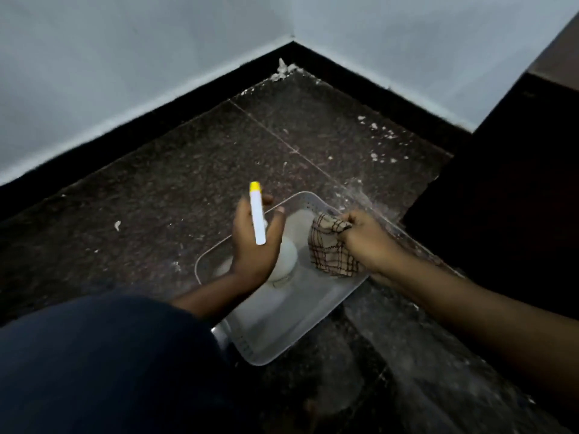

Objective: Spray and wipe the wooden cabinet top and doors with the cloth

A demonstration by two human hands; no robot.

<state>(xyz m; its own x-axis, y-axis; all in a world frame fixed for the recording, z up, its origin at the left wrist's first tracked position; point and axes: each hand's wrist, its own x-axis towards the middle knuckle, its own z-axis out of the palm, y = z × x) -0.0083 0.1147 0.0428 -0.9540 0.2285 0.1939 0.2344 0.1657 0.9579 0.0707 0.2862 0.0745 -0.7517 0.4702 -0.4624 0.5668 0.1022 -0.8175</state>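
left hand (253, 245) grips spray bottle (287, 258) at the neck, yellow nozzle (255, 186) pointing away | right hand (365, 238) fisted round checked cloth (329, 250) | bottle and cloth over 1 white tray (266, 355) on dark floor (156, 198) | cabinet (517, 198) at right, apart from both hands

1. Two hands: left hand (253, 242), right hand (366, 236).
2. One bottle (286, 258), white, with one yellow-tipped spray head.
3. One cloth (329, 245), checked.
4. One tray (282, 349), white.
5. One cabinet (501, 198), dark, at right.
6. Two walls: left wall (125, 57), right wall (407, 42).
7. One leg (109, 355), lower left.
8. Floor tiles: count unclear.
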